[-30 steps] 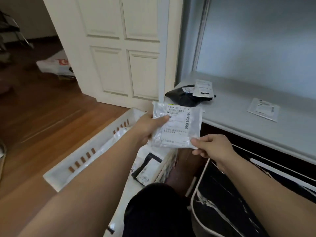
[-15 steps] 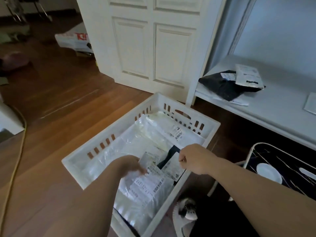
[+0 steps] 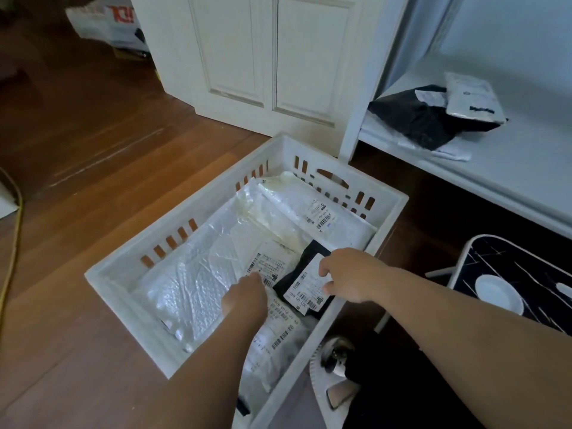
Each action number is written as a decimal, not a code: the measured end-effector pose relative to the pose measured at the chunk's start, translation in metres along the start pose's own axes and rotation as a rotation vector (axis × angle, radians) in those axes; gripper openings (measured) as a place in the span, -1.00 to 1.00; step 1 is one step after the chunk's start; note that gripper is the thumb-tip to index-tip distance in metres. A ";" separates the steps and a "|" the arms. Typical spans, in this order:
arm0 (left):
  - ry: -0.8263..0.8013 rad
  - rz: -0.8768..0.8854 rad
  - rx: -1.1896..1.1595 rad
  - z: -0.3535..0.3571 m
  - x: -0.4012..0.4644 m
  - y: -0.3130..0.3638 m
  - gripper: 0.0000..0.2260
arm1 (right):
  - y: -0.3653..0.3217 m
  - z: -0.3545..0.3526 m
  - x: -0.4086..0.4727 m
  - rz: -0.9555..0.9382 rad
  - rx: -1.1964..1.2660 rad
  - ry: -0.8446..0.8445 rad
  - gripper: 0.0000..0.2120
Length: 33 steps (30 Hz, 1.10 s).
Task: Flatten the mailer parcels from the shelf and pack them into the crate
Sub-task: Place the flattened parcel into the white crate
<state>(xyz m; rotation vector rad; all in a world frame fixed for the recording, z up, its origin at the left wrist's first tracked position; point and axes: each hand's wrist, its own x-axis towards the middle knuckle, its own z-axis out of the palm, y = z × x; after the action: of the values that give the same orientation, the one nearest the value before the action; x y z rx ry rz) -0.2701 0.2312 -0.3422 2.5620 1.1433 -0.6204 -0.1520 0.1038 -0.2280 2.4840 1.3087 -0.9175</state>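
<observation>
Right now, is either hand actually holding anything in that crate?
Not clearly. The left hand rests on a clear mailer in the crate; its fingers are hidden. The right hand, loosely curled, touches a black mailer's label.

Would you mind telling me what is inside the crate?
The crate holds clear bubble mailers, white labelled ones and a black one. Whatever lies beneath them is covered.

We look steeply down from head height, close over the white crate [image 3: 393,201] on the wooden floor [image 3: 102,150].
</observation>
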 end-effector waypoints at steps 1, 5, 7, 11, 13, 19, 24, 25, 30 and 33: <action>0.007 -0.004 0.015 0.001 -0.002 0.000 -0.63 | 0.000 0.000 -0.001 -0.005 0.003 0.001 -0.66; 0.049 0.017 0.144 -0.005 -0.007 0.003 -0.57 | 0.008 -0.004 -0.010 0.010 0.081 0.063 -0.61; 0.087 0.040 0.151 -0.019 -0.009 0.011 -0.57 | 0.015 -0.005 -0.016 0.025 0.145 0.127 -0.58; 0.167 0.150 0.005 -0.074 -0.014 0.056 -0.66 | 0.040 -0.005 -0.038 0.107 0.205 0.254 -0.64; 0.217 0.294 -0.061 -0.108 -0.024 0.098 -0.64 | 0.069 -0.006 -0.061 0.173 0.212 0.299 -0.68; 0.208 0.777 -0.027 -0.166 -0.082 0.250 -0.59 | 0.176 -0.012 -0.153 0.434 0.316 0.453 -0.63; 0.196 0.997 0.056 -0.157 -0.122 0.356 -0.66 | 0.268 0.006 -0.215 0.653 0.358 0.549 -0.61; 0.192 1.021 0.054 -0.151 -0.124 0.375 -0.66 | 0.286 0.011 -0.226 0.689 0.352 0.562 -0.61; 0.174 1.066 0.048 -0.124 -0.121 0.451 -0.61 | 0.359 0.041 -0.259 0.803 0.340 0.601 -0.59; 0.206 1.052 0.100 -0.111 -0.108 0.493 -0.62 | 0.390 0.055 -0.260 0.869 0.271 0.647 -0.57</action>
<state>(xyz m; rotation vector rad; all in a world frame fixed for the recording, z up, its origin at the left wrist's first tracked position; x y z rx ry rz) 0.0672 -0.1146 -0.1602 2.8397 -0.2916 -0.1417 0.0255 -0.3281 -0.1603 3.2124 0.0582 -0.0754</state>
